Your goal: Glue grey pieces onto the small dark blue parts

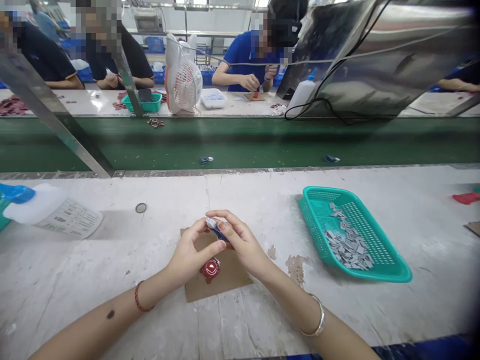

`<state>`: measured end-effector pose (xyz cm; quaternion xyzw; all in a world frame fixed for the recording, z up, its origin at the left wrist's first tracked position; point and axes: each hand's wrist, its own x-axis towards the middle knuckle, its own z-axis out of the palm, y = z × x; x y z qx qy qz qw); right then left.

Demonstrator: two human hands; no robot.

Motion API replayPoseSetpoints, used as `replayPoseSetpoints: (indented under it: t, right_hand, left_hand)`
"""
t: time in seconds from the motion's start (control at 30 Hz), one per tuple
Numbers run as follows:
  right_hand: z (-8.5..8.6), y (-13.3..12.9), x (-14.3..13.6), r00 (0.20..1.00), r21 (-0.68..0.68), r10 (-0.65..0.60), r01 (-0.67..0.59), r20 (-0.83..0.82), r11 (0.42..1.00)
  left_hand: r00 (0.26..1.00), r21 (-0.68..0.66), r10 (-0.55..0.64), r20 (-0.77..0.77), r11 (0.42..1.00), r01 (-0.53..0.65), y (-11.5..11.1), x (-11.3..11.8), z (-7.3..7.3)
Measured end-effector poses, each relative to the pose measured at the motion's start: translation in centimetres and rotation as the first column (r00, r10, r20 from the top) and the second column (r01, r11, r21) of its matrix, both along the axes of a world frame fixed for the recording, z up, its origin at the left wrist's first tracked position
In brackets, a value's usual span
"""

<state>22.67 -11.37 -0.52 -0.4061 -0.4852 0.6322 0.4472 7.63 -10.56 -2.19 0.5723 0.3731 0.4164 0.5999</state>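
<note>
Both my hands meet over a brown cardboard sheet (232,277) on the worktable. Between them is a small dark blue piece with a pale grey-white end (212,224); its exact kind I cannot make out. My left hand (193,250) grips it from the left with thumb and fingers. From the other side, my right hand (240,240) pinches it, thumb and forefinger close to the pale end. Just below my fingers, a round shiny red cap-like thing (211,268) sits on the cardboard.
A green basket (397,267) of small grey pieces stands at right. At left lies a white bottle (56,212) with a blue top, near a bottle cap (140,207). Two blue pieces rest on the green conveyor belt (255,142); beyond it, a co-worker (240,55) works.
</note>
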Motion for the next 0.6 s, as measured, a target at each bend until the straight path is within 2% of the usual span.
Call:
replayPoseSetpoints:
  t: [0.1,0.23,0.3,0.4,0.43,0.47,0.5,0.53,0.6]
  right_hand:
    - [-0.5,0.2,0.0,0.999,-0.016,-0.032,0.032,0.005,0.999]
    - [-1.0,0.6,0.6,0.999,-0.052,0.012,-0.01,0.045,0.999]
    - [-1.2,1.1,1.3,0.994,-0.001,-0.007,0.007,0.108,1.0]
    - [-1.7,2.4,2.7,0.965,0.128,-0.184,0.161,0.189,0.979]
    - [-1.9,2.9,3.2,0.946,0.164,-0.254,0.223,0.2,0.961]
    - [-2.2,3.4,3.8,0.927,0.197,-0.315,0.276,0.206,0.941]
    - [-2.5,3.9,4.3,0.905,0.231,-0.37,0.321,0.211,0.918]
    - [-2.9,4.3,4.9,0.878,0.269,-0.423,0.362,0.223,0.893]
    - [-3.8,5.1,6.0,0.815,0.337,-0.518,0.426,0.262,0.84]
  left_hand:
    - [1.0,-0.052,0.022,0.01,0.998,-0.021,0.1,1.0,0.3]
    - [0.997,-0.208,0.046,0.06,0.978,-0.033,1.3,1.7,0.8]
    - [0.995,-0.197,0.08,0.062,0.978,-0.066,3.3,1.1,0.8]
    - [0.976,-0.046,0.214,-0.033,0.975,-0.216,8.5,-1.1,0.2]
    - [0.947,0.063,0.293,-0.135,0.956,-0.287,10.7,-2.2,0.0]
    - [0.874,0.206,0.389,-0.292,0.918,-0.339,12.8,-3.3,-0.1]
    - [0.732,0.364,0.489,-0.474,0.866,-0.344,14.9,-4.4,-0.2]
    - [0.652,0.419,0.535,-0.537,0.84,-0.345,16.8,-5.6,-0.2]
    - [0.529,0.474,0.564,-0.633,0.824,-0.311,19.8,-7.5,0.1]
